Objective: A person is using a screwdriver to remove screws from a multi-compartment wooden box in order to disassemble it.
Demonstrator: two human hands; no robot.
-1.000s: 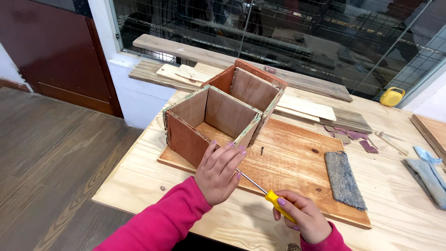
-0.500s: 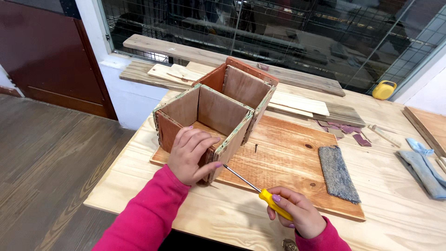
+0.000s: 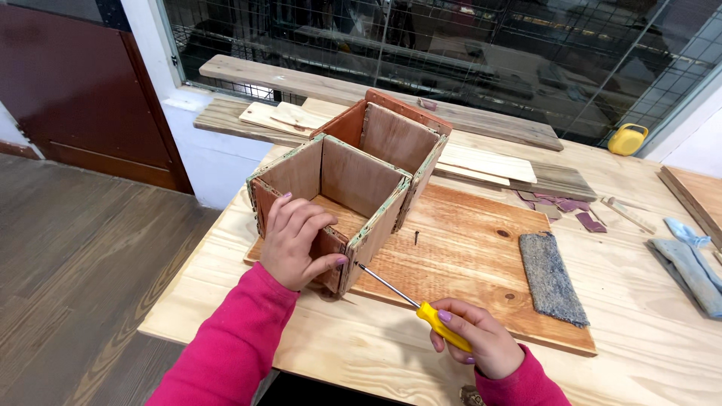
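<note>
A grey sanding block (image 3: 553,278) is lying at three o'clock. The right hand (image 3: 481,342) is gripping a yellow-handled screwdriver (image 3: 410,301), shaft pointing toward ten o'clock at the wooden box (image 3: 353,188), which the left hand (image 3: 301,240) is clasping.

The left hand (image 3: 297,240) covers the near corner of the open two-compartment plywood box (image 3: 353,184). The yellow-handled screwdriver (image 3: 414,301) handle is mostly enclosed by the right hand (image 3: 477,342). Blue-grey cloth (image 3: 692,263) cut off at right edge.

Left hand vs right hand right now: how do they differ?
The left hand grips the near corner of the open wooden box, fingers draped over its wall; the right hand holds a yellow-handled screwdriver. The left hand sits higher, on the box; the right hand is low over the table, nearer the person. Both have pink sleeves and bear on the same box corner.
</note>
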